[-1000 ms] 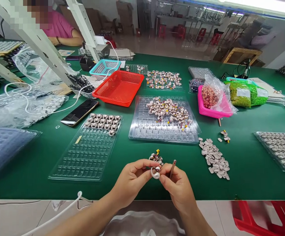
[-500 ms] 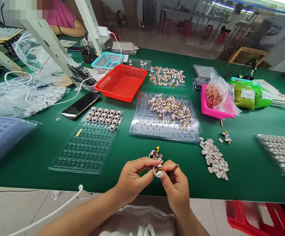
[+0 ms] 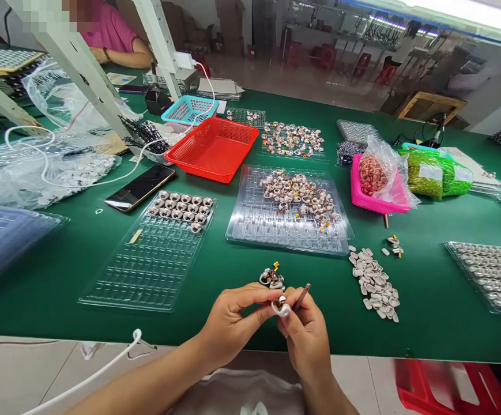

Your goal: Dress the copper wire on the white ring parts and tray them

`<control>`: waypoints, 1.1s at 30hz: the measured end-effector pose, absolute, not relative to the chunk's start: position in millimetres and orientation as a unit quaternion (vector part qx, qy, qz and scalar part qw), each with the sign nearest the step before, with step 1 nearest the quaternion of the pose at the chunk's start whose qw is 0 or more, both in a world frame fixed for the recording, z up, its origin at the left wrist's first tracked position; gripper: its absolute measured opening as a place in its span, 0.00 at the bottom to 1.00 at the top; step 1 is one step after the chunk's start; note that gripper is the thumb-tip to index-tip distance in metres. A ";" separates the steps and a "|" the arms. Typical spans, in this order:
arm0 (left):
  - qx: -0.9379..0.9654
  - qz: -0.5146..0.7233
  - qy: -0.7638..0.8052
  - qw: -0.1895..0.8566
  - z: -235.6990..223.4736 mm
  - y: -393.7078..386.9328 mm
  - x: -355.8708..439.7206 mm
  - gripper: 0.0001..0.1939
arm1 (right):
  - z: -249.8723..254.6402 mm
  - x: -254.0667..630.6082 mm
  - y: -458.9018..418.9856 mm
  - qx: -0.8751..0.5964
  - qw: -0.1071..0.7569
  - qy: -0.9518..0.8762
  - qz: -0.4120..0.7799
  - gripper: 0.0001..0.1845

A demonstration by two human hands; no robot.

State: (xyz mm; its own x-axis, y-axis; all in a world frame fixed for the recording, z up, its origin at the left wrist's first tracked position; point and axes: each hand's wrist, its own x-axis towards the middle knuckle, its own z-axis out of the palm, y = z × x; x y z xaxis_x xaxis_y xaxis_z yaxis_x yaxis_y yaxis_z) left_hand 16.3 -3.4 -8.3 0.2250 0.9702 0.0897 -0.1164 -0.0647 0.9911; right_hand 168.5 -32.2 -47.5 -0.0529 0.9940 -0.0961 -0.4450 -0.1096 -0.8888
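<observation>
My left hand (image 3: 239,317) pinches a small white C-shaped part (image 3: 282,310) with a dark and gold inside, possibly an earphone shell. Thumb and fingertips of my right hand (image 3: 308,331) press on the part's other side. Between the right fingers sits a thin brown stick-like tool (image 3: 302,297), its end pointing up and away. Just beyond the fingertips lies a small pile of similar parts (image 3: 271,278) with yellow tabs. A clear tray (image 3: 129,271) at the left has several rows of such parts at its far end. Loose pale oval caps (image 3: 375,282) lie to the right.
Stacked clear trays (image 3: 250,230) bear a heap of parts mid-table. Behind them are a red basket (image 3: 215,153) and a blue basket (image 3: 185,109). A phone (image 3: 140,187) lies left. A pink bin (image 3: 380,202) and a filled tray (image 3: 492,271) stand right. Across the table sits another person (image 3: 120,40).
The brown tool has swung more upright in my right hand. The white part has turned and shifted slightly right between my fingers. The camera view has tilted a little.
</observation>
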 end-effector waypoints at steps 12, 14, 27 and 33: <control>0.529 0.334 0.447 0.640 10.2 0.0 5.4 0.08 | -35.4 192.4 -31.9 -0.415 0.454 -0.451 0.647 0.07; 0.517 0.319 0.447 0.656 13.9 1.4 4.4 0.09 | -32.4 196.2 -30.0 -0.416 0.432 -0.494 0.630 0.06; 0.443 0.356 0.491 0.660 9.3 -0.2 10.9 0.05 | -39.2 174.9 -32.0 -0.441 0.509 -0.435 0.598 0.07; 0.345 0.415 0.420 0.730 2.8 -7.7 18.5 0.12 | -47.3 158.8 -36.1 -0.410 0.610 -0.329 0.592 0.04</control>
State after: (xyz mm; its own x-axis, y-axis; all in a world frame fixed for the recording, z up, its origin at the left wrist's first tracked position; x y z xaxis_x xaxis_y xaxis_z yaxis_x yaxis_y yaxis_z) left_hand 18.5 -7.7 2.8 0.3036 0.8950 -0.3269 -0.3158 0.4182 0.8517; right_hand 158.8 -36.1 -47.3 0.0810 0.9932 -0.0842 -0.4526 -0.0386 -0.8909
